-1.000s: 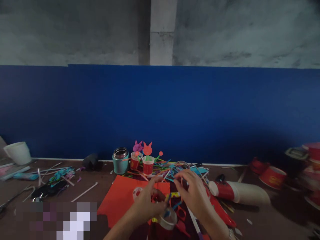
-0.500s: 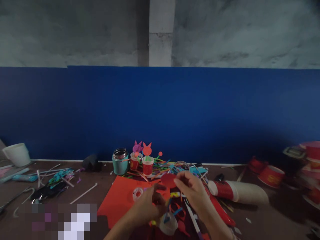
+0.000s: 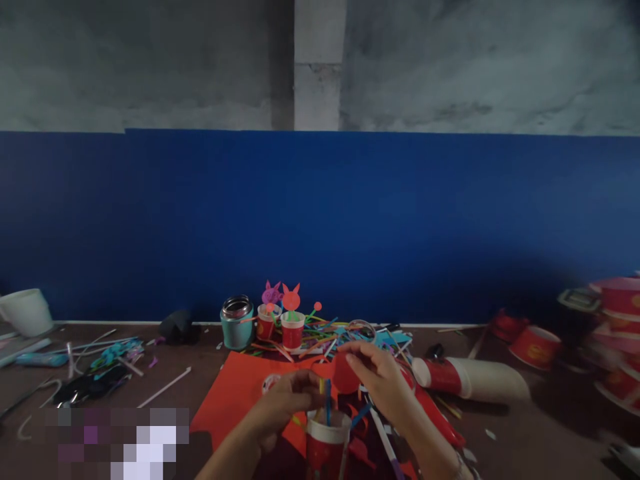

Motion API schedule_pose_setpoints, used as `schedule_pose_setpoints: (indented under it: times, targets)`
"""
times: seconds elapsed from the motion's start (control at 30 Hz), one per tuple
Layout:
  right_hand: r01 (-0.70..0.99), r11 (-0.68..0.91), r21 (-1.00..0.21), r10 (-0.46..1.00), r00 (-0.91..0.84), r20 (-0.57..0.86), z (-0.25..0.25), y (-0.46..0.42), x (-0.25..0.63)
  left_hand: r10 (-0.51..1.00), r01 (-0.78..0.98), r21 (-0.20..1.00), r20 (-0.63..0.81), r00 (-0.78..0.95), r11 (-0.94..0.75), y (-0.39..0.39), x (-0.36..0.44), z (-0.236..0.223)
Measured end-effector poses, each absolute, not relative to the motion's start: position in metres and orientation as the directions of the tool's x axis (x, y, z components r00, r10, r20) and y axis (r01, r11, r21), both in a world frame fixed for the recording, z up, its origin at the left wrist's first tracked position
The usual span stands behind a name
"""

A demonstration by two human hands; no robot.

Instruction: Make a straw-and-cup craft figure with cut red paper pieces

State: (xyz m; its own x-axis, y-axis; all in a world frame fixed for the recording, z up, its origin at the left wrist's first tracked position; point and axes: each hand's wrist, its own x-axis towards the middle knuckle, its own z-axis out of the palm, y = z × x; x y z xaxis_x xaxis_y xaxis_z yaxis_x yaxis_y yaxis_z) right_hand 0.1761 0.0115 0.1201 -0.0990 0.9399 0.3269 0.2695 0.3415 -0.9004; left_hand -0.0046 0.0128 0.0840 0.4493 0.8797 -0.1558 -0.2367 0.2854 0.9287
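Note:
My right hand (image 3: pixel 377 380) pinches a round red paper piece (image 3: pixel 346 375) between thumb and fingers. Just left of it, my left hand (image 3: pixel 287 407) has its fingers curled at a yellow straw (image 3: pixel 322 387) and appears to grip it; its fingertips are partly hidden. Below both hands is an upright red paper cup (image 3: pixel 327 447) with a white rim. The yellow straw and a blue straw (image 3: pixel 329 403) rise from it, and another blue straw (image 3: pixel 361 415) sticks out to the right. Red paper (image 3: pixel 225 393) lies beneath, with a tape roll (image 3: pixel 271 383) partly behind my left hand.
Two cup figures (image 3: pixel 293 331) with paper animal heads stand behind, beside a teal thermos (image 3: pixel 237 323) and a pile of coloured straws (image 3: pixel 345 331). Stacked paper cups (image 3: pixel 470 379) lie on the right. Scraps and black scissors (image 3: pixel 93 385) are on the left.
The cup has turned from tilted to upright, with its straws pointing up. My left hand has moved up to the yellow straw. The red paper piece has swung from flat to more upright.

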Motion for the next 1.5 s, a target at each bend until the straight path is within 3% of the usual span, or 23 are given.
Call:
schedule_pose_setpoints:
  times: [0.13,0.3,0.53,0.8,1.27,1.5]
  targets:
    - [0.4,0.504,-0.765,0.86,-0.151,0.488,0.122,0.009,0.175,0.887,-0.26,0.922,-0.153,0.435,0.287,0.018,-0.006,0.073]
    - [0.42,0.567,-0.709,0.824,-0.304,0.478,0.126,0.002,0.171,0.882,-0.293,0.906,-0.153,0.446,0.306,0.022,-0.004,0.064]
    - [0.414,0.495,-0.764,0.862,-0.347,0.37,0.124,-0.001,0.167,0.827,-0.178,0.946,-0.133,0.546,0.27,0.014,-0.003,0.08]
    - [0.402,0.439,-0.803,0.889,-0.324,0.323,0.119,0.002,0.163,0.813,-0.183,0.947,-0.116,0.571,0.264,0.011,-0.001,0.088]
    - [0.356,0.37,-0.858,0.921,-0.259,0.29,0.113,0.004,0.159,0.856,-0.134,0.951,-0.182,0.484,0.279,0.017,-0.002,0.074]
    - [0.176,0.199,-0.964,0.956,-0.251,0.152,0.107,0.012,0.163,0.893,-0.089,0.965,-0.192,0.407,0.248,0.018,0.003,0.071]
